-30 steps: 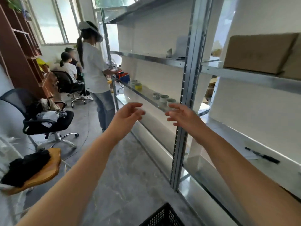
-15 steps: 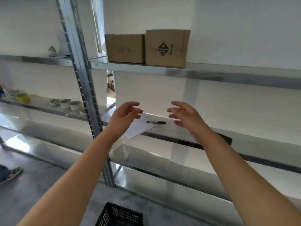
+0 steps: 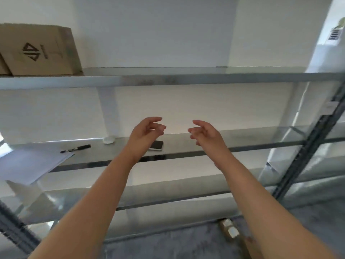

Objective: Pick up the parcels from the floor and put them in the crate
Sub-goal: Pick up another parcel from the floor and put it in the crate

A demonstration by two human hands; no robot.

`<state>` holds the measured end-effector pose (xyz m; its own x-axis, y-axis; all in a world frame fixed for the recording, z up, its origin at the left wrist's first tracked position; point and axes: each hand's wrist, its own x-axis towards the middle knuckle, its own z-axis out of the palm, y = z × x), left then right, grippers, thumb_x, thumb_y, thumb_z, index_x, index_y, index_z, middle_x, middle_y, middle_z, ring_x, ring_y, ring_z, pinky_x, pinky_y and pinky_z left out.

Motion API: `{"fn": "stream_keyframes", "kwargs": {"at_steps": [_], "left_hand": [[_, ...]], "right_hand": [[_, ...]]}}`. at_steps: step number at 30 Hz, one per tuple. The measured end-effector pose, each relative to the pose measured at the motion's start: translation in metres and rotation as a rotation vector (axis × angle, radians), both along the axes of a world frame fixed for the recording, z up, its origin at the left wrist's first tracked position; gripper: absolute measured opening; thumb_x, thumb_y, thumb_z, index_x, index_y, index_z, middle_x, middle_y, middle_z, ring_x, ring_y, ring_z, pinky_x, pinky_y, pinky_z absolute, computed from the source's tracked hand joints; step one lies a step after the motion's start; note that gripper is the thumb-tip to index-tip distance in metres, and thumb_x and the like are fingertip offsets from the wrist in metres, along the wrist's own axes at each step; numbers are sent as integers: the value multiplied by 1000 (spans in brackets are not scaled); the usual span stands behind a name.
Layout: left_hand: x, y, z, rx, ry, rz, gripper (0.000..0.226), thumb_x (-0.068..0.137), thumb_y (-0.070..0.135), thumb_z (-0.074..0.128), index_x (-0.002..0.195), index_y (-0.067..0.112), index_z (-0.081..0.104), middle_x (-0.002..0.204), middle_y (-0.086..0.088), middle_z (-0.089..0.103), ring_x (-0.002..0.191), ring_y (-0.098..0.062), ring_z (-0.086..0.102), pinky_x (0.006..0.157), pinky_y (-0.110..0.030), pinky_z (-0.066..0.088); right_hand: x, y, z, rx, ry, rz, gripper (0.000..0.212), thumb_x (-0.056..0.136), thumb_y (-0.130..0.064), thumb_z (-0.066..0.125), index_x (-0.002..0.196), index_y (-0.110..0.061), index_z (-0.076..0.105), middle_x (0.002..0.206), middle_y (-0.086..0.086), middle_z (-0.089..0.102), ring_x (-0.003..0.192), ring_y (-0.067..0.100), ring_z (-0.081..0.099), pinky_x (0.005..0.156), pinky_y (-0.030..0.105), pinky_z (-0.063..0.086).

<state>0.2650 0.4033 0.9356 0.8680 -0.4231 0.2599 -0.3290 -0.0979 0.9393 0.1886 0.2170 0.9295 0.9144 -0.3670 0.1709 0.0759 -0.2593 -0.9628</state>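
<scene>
From the head view, two bare hands are raised in front of a metal rack (image 3: pixel 186 81). The left hand (image 3: pixel 147 130) and the right hand (image 3: pixel 204 134) are level with each other, apart, palms turned inward. Each grip is wide: the fingers are loosely curled and hold nothing.

Three shelves of the rack show, one above the other. On the top shelf, far left, stand two cardboard boxes. One box (image 3: pixel 41 51) is in full view, closed, with a dark printed mark on its front. Only a sliver of the second box (image 3: pixel 2 66) shows at the left edge, touching the first. What is inside either cannot be told.

The middle shelf (image 3: pixel 242 141) carries four things:
- one sheet or thin stack of paper (image 3: pixel 28 163) at the left, overhanging the near edge
- one black pen (image 3: pixel 75 148) just right of the paper
- one small white rounded case (image 3: pixel 108 140) farther back
- one dark phone (image 3: pixel 156 145) lying flat, partly hidden behind the left wrist

The lower shelf (image 3: pixel 168 191) is blurred and shiny.

One parcel (image 3: pixel 229 228) lies on the grey floor (image 3: pixel 168 243) near the foot of the rack. It is just left of the right forearm, small, brown and blurred, with pale patches on top. Neither hand touches it.
</scene>
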Motion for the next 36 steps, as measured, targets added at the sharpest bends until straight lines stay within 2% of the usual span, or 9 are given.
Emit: {"fn": "stream_keyframes", "kwargs": {"at_steps": [4, 7, 12, 18, 22, 27, 29, 32, 36], "left_hand": [[-17, -80, -12, -42, 20, -93, 24, 91, 25, 60, 114, 31, 58, 110, -1, 68, 103, -16, 65, 90, -29, 50], [-28, -124, -26, 3, 74, -203, 24, 92, 26, 58, 116, 29, 57, 110, -3, 68, 103, -17, 65, 92, -32, 49], [-26, -186, -38, 56, 87, -377, 22, 81, 34, 63, 102, 38, 59, 106, -2, 69, 102, -19, 65, 93, -35, 49], [-22, -261, -47, 108, 83, -659, 22, 89, 22, 63, 109, 30, 60, 110, -9, 68, 98, -17, 65, 91, -29, 47], [-29, -303, -66, 178, 95, -812, 23, 81, 33, 66, 104, 38, 61, 111, -2, 69, 103, -18, 64, 86, -25, 46], [-69, -349, -109, 243, 87, -976, 24, 89, 25, 63, 113, 28, 60, 106, 1, 66, 102, -15, 63, 81, -17, 45], [-90, -365, -124, 281, 84, -1032, 23, 89, 27, 64, 112, 29, 60, 103, 4, 65, 101, -14, 63, 84, -18, 47], [-117, -388, -145, 325, 71, -1084, 27, 89, 29, 64, 115, 25, 61, 106, 1, 66, 103, -16, 64, 89, -24, 49], [-155, -416, -169, 362, 94, -1095, 30, 89, 27, 63, 118, 19, 61, 111, -3, 65, 105, -16, 62, 91, -24, 49]], "right_hand": [[-38, -64, -13, -19, -27, -124, 24, 90, -24, 57, 110, -37, 54, 115, 5, 64, 103, 18, 62, 87, 29, 49], [-60, -101, -25, -12, -22, -227, 26, 90, -22, 57, 113, -33, 54, 114, 5, 64, 101, 17, 62, 91, 32, 49], [-87, -147, -39, 0, 23, -411, 26, 90, -19, 55, 112, -32, 52, 111, 5, 65, 102, 19, 61, 96, 39, 48], [-115, -180, -56, 66, 15, -663, 23, 89, -21, 58, 101, -40, 55, 109, 4, 67, 101, 19, 62, 90, 33, 47], [-142, -193, -72, 91, 45, -800, 26, 91, -20, 56, 116, -27, 53, 112, 6, 65, 98, 16, 61, 85, 29, 46], [-202, -203, -110, 132, 144, -963, 31, 93, -15, 53, 123, -19, 51, 112, 8, 64, 90, 13, 60, 67, 12, 46], [-225, -209, -123, 162, 164, -1030, 32, 93, -13, 52, 125, -15, 50, 111, 9, 64, 89, 14, 58, 67, 12, 45], [-255, -220, -144, 196, 188, -1073, 31, 93, -13, 53, 124, -16, 51, 114, 12, 64, 94, 17, 58, 77, 20, 44], [-295, -245, -173, 226, 231, -1088, 32, 93, -11, 53, 124, -14, 51, 115, 15, 63, 92, 14, 58, 69, 9, 45]]}}
